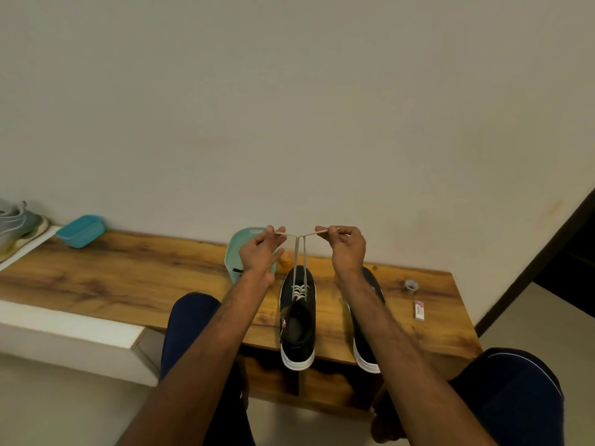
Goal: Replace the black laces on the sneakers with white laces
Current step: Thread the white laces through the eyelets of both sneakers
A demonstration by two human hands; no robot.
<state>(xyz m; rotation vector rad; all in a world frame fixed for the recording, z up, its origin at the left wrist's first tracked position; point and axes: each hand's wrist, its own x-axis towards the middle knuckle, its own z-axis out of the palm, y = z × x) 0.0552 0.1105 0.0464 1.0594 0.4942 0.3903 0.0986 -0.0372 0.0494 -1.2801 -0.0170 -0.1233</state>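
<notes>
2 teal tubs [81, 231], contents unclear

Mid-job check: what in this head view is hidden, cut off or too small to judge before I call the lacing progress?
- Second sneaker: its lacing is covered by the right forearm.
- Lace tips: pinched inside the left hand and right hand.
- Pale tub: contents blocked by the left hand.
- Small box: label too small to read.
- Grey shoe: cut by the left edge.

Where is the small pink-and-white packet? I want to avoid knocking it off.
In the head view, the pink-and-white packet lies near the bench's right end, just below the tape roll, right of both sneakers.
</notes>
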